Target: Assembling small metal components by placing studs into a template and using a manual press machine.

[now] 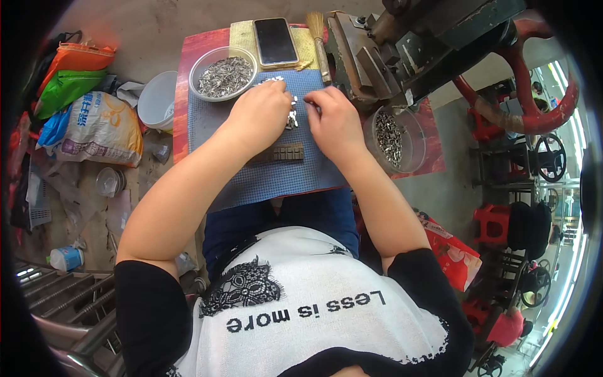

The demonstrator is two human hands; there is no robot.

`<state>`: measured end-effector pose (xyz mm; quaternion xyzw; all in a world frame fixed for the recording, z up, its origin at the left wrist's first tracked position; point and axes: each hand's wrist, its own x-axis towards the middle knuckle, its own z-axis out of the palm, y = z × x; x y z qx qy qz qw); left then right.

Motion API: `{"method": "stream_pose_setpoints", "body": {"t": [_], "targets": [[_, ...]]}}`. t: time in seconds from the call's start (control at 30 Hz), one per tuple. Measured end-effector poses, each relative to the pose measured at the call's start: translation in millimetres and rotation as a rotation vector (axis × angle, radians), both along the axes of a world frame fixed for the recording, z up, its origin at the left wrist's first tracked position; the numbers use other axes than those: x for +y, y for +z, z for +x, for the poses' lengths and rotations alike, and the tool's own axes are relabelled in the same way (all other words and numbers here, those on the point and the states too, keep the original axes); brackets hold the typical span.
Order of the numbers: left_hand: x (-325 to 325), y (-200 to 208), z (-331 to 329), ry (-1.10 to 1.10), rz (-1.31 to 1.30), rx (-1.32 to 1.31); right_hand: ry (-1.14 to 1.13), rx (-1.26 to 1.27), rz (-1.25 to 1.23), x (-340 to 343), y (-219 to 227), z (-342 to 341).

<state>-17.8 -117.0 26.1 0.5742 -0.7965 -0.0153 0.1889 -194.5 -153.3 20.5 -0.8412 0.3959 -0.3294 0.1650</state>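
My left hand (259,118) is over the blue textured mat (326,173), its fingers curled together beside a few small shiny metal pieces (293,118). What those fingers hold, if anything, is hidden. Across a narrow gap, my right hand (334,119) has its fingers bent in toward the thumb; I cannot make out anything in them. A notched metal block (287,152) lies on the mat nearer to me. Past my left hand stands a clear round tub (192,76) of slim silvery metal parts (225,78).
Another clear tub (419,151) with small metal parts sits right of my right hand, below a heavy press (377,63) with a red wheel (553,107). A phone (275,41) and a brush (319,50) lie at the back. Bags (100,129) and a white bucket (157,100) stand left.
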Motion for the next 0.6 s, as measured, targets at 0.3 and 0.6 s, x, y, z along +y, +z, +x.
{"method": "stream_pose_setpoints", "body": {"t": [0.3, 0.6], "targets": [[33.6, 1.0, 0.4, -0.015, -0.115, 0.231, 0.062, 0.074, -0.011, -23.4, -10.6, 6.0], [22.4, -10.4, -2.9, -0.059, -0.087, 0.270, 0.085, 0.018, 0.122, 9.9, -4.2, -23.8]]}}
